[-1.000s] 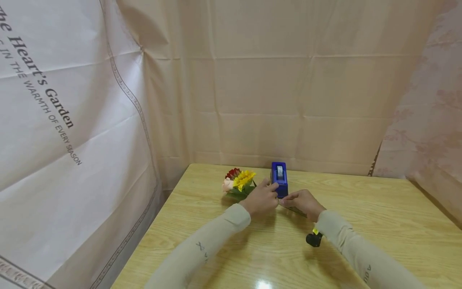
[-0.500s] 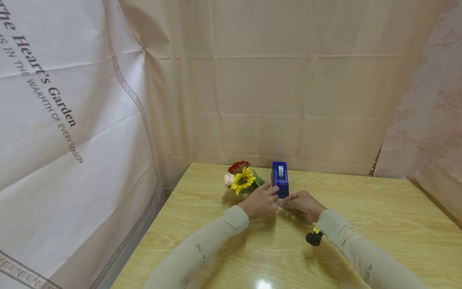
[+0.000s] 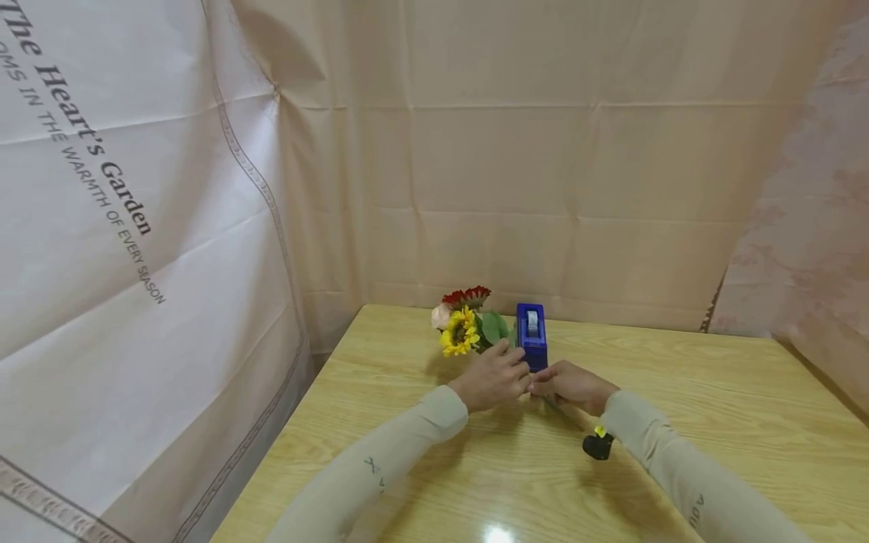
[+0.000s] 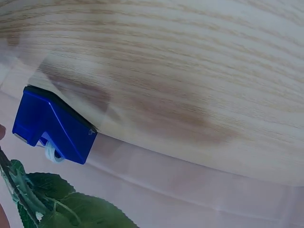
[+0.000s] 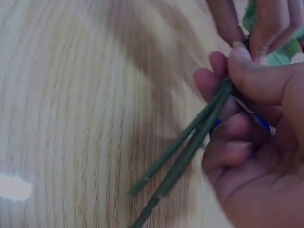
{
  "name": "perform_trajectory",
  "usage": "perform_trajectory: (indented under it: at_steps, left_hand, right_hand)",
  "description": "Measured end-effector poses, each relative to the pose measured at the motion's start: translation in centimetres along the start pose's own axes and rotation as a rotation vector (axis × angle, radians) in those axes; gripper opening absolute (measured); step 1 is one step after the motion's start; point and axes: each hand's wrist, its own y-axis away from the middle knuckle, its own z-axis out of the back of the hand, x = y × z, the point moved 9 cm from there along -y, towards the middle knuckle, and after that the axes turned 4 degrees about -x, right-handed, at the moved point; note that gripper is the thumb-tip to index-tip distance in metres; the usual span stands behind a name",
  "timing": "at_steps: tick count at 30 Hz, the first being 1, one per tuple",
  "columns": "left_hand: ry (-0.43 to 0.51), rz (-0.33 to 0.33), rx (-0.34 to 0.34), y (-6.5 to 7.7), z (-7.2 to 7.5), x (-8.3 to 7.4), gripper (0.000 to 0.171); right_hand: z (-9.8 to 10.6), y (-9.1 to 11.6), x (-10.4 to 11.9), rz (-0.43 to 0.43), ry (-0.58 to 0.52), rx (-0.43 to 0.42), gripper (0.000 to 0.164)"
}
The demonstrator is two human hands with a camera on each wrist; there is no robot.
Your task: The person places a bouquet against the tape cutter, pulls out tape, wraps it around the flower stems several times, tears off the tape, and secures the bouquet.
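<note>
A small bunch of flowers hangs over the table: a yellow sunflower [image 3: 460,332], a red flower [image 3: 467,296] and a pale pink one [image 3: 441,317]. My left hand [image 3: 492,379] pinches the green stems [image 5: 185,142] just below the leaves [image 4: 90,211]. Right beside it, my right hand [image 3: 573,386] grips the same stems between thumb and fingers, as the right wrist view shows. The stem ends stick out below, pointing toward me. Just beyond my fingertips stands a blue tape dispenser [image 3: 532,354] with a roll of tape [image 4: 53,152] in it.
The wooden table [image 3: 679,422] ends at a beige curtain [image 3: 489,188] behind the dispenser. A white printed cloth [image 3: 170,317] hangs on the left. A black device [image 3: 597,446] with a yellow mark sits at my right wrist.
The flower heads have turned and risen; the red flower now stands higher and the sunflower faces me more. Both hands stay in nearly the same place on the stems.
</note>
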Motion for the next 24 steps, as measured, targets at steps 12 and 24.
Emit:
perform_trajectory:
  at_steps: [12,24]
  left_hand:
    - [0.153,0.171,0.087,0.7,0.0,1.5,0.019]
    - [0.318,0.349,0.053,2.0,-0.5,2.4,0.022]
  right_hand:
    - [0.2,0.0,1.2,0.082,0.267,-0.294,0.028]
    - [0.8,0.4,1.5,0.110,0.306,-0.381,0.031]
